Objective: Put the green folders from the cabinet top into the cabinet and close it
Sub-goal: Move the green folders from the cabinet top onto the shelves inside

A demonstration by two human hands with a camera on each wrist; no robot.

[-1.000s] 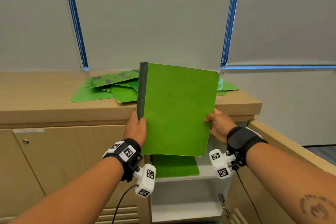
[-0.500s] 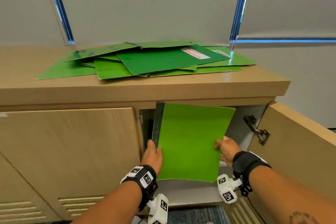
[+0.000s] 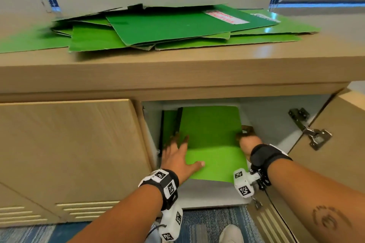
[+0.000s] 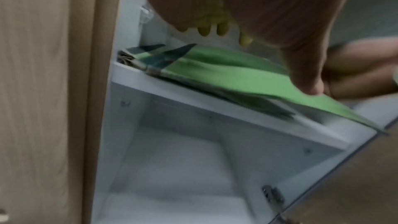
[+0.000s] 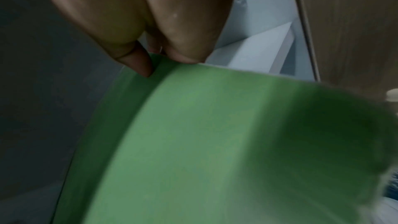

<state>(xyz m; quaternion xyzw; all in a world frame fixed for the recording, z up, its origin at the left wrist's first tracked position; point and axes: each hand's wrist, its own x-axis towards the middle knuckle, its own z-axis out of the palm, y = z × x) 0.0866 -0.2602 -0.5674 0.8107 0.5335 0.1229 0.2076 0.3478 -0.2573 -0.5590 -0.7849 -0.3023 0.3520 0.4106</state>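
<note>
A light green folder (image 3: 213,140) lies partly inside the open cabinet compartment, on the white upper shelf (image 3: 207,191), on top of another green folder (image 3: 168,122). My left hand (image 3: 177,154) lies flat on its left part, fingers straight, thumb (image 4: 308,81) pressing the cover. My right hand (image 3: 246,140) pinches the folder's right edge (image 5: 163,64) between thumb and fingers. The folder's near edge overhangs the shelf front (image 4: 237,117). A loose pile of several green folders (image 3: 167,27) lies on the wooden cabinet top (image 3: 177,71).
The right cabinet door (image 3: 339,144) stands open, its metal hinge (image 3: 310,130) exposed. The left door (image 3: 69,148) is closed. A lower white shelf (image 4: 183,168) sits below. Blue carpet (image 3: 197,223) and a white shoe (image 3: 231,235) are underfoot. Window blinds rise behind the cabinet.
The folder went from held upright before the cabinet top down into the compartment, tilting flat onto the shelf. My left hand shifted from gripping its spine edge to lying flat on it.
</note>
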